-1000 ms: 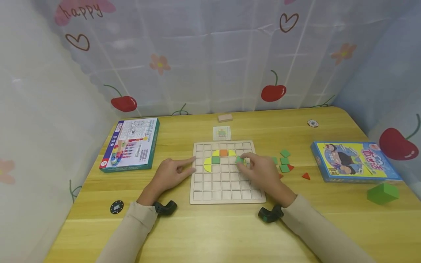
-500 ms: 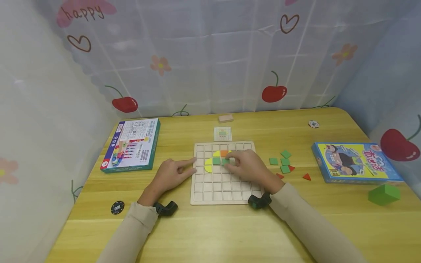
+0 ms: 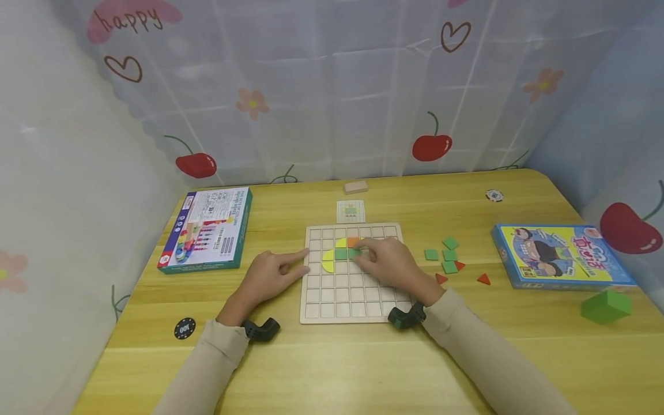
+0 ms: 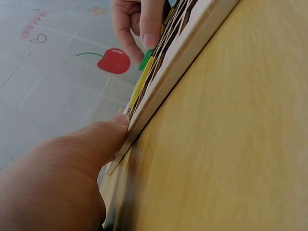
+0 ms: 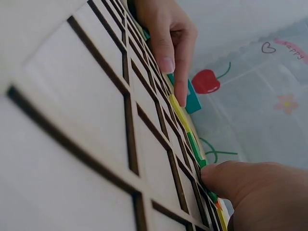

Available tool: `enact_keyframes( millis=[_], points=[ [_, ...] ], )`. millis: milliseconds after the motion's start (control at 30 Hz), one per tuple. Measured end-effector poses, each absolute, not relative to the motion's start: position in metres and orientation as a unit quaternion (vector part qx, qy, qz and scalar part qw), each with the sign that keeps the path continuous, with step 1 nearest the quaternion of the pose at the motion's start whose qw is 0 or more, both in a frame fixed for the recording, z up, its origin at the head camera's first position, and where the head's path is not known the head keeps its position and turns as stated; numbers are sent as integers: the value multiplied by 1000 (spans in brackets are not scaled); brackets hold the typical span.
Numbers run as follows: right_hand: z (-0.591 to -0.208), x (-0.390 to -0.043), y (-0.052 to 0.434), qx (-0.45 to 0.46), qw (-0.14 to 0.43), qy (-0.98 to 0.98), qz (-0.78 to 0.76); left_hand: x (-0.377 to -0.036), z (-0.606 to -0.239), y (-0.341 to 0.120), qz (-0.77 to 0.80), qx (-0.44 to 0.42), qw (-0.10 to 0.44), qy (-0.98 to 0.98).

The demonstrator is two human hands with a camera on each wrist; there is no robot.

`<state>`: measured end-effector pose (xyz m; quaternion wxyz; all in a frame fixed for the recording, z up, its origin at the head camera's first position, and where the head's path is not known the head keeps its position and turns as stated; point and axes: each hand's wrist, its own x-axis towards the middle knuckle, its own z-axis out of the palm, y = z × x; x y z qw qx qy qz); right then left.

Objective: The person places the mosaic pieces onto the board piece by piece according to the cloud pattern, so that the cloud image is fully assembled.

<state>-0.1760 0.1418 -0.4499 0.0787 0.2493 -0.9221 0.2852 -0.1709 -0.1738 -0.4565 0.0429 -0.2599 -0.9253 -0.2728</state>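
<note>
A wooden grid board [image 3: 342, 295] lies flat on the table. My left hand [image 3: 268, 275] rests at its left edge, thumb and forefinger extended and touching the rim. Over the upper middle of the grid, my right hand [image 3: 391, 262] pinches a green square tile [image 3: 354, 253] between thumb and forefinger. That tile sits in or just over a cell beside another green square tile [image 3: 340, 253]. Yellow quarter-round tiles [image 3: 328, 266] lie left of and above these. An orange square tile [image 3: 353, 242] is directly above the pinched one. In the right wrist view, my thumb [image 5: 226, 178] partly hides the tile.
Right of the board lie several loose green square tiles [image 3: 432, 254] and red triangles [image 3: 483, 279]. A pattern card [image 3: 350, 211] and wooden block [image 3: 355, 187] stand behind it. Boxes flank it, one left [image 3: 207, 230], one right [image 3: 562, 256], with a green block [image 3: 606, 306] nearby.
My right hand has moved left across the board with the green tile, from the right-hand cells to beside the other green tile, and lowered it there. The left hand has stayed put.
</note>
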Motion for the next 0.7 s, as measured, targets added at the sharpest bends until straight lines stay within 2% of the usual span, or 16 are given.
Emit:
enact_keyframes(
  millis=[500,700],
  points=[
    [-456,-174,145,260,108,-907,314,-170,-456,-173,-269,-267,43,-924],
    [-456,-162,155,240,143,-892,354,-170,-456,-174,-270,-267,42,-924]
  ],
)
